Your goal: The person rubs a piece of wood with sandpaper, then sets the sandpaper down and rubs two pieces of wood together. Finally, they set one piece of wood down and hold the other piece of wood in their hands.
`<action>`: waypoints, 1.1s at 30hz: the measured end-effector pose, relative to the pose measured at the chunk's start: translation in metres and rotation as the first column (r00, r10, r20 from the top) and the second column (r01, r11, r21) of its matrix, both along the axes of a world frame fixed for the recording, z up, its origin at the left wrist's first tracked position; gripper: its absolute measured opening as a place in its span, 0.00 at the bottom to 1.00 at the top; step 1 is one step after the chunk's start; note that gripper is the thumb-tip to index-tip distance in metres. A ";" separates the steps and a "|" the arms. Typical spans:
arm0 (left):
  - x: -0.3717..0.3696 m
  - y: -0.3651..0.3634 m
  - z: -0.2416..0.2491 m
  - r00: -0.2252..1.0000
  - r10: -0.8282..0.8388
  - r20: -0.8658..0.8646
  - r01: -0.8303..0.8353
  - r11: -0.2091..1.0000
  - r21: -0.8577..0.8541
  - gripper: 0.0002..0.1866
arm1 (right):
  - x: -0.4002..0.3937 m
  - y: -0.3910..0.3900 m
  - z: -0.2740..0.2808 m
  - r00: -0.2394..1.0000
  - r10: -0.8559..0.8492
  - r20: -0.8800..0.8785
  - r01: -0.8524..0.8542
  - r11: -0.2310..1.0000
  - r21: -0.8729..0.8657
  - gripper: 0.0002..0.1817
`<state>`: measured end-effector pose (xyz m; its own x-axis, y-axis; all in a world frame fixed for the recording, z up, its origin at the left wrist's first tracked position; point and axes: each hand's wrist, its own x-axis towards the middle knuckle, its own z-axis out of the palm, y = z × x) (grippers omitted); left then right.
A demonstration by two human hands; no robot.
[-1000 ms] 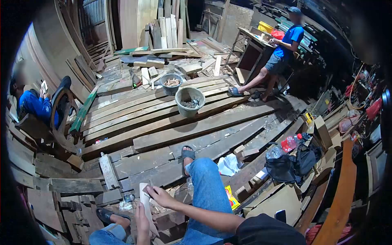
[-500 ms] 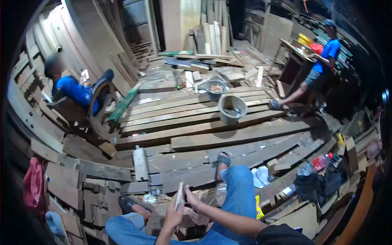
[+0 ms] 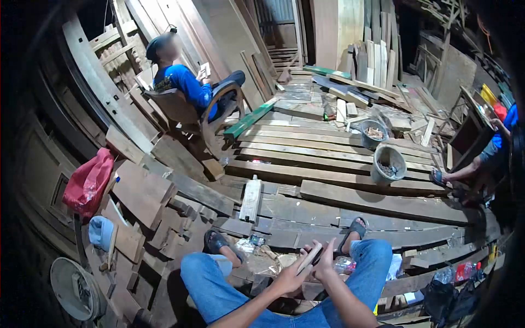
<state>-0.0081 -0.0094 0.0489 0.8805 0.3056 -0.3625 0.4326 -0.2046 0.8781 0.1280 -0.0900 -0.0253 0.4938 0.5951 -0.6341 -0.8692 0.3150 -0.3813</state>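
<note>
Between my knees my left hand is closed around a small flat piece of wood, pale and thin, slanting up and to the right. Beside it is my right hand, its fingers stretched out and the palm turned toward the wood. A dark strip shows in the narrow space between the two hands. Wood scraps and shavings lie on the ground just past my hands.
A person in blue sits in a chair at the upper left; another person stands at the right edge. Long planks cover the ground ahead. Two buckets stand on them. A red bag hangs at left.
My view has swung left, so the scene sits further right. My left hand still holds the wood; my right hand's fingers now show more apart from it.
</note>
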 end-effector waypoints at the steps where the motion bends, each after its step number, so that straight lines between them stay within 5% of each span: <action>1: 0.001 0.001 -0.007 1.000 0.016 -0.024 -0.014 0.997 0.079 0.29 | -0.005 0.002 -0.002 1.000 0.000 -0.010 0.000 1.000 -0.023 0.56; 4: 0.001 0.000 -0.011 0.996 0.080 0.050 -0.082 0.996 0.029 0.28 | -0.013 0.002 -0.005 1.000 0.013 -0.022 -0.013 1.000 -0.011 0.57; 8: -0.020 -0.040 -0.017 0.996 0.002 0.090 -0.022 0.976 0.217 0.30 | 0.008 0.000 -0.021 0.979 -0.111 -0.169 0.125 0.989 0.075 0.60; 9: -0.018 -0.046 -0.047 0.921 0.004 0.390 -0.142 0.935 0.324 0.30 | 0.010 -0.001 -0.019 0.983 -0.094 -0.158 0.107 0.991 0.077 0.59; 12: 0.000 -0.022 0.014 0.994 0.026 -0.102 -0.007 0.983 0.184 0.30 | 0.002 -0.002 -0.004 0.997 0.030 -0.070 -0.021 0.991 0.131 0.58; 14: 0.003 -0.010 -0.020 0.995 0.072 0.068 -0.089 0.952 0.291 0.29 | -0.013 0.003 0.008 0.990 0.141 -0.019 -0.139 0.985 0.099 0.55; 16: -0.001 -0.013 -0.004 0.999 0.035 -0.020 -0.026 0.944 0.330 0.29 | -0.011 0.003 0.001 0.984 0.158 -0.077 -0.146 0.980 0.138 0.55; 19: -0.006 -0.030 0.004 0.997 -0.002 0.075 -0.019 0.960 0.279 0.30 | 0.013 -0.001 -0.003 0.988 -0.034 -0.150 0.059 0.985 0.165 0.56; 23: 0.004 -0.009 -0.008 0.998 0.012 -0.063 0.007 0.957 0.289 0.30 | 0.001 0.001 -0.009 0.989 0.021 -0.144 0.009 0.978 0.208 0.51; 28: -0.006 -0.009 -0.034 0.999 0.026 -0.023 -0.017 0.946 0.325 0.31 | -0.014 0.006 -0.017 0.974 0.112 -0.196 -0.077 0.981 0.176 0.51; 33: -0.007 -0.027 -0.021 0.998 -0.038 0.043 0.025 0.961 0.276 0.32 | 0.012 -0.001 -0.018 0.984 -0.098 -0.146 0.119 0.983 0.139 0.55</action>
<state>-0.0151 -0.0362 0.0277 0.9056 0.3591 -0.2259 0.3809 -0.4539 0.8055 0.1396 -0.0909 -0.0430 0.4739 0.6344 -0.6106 -0.8679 0.4536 -0.2023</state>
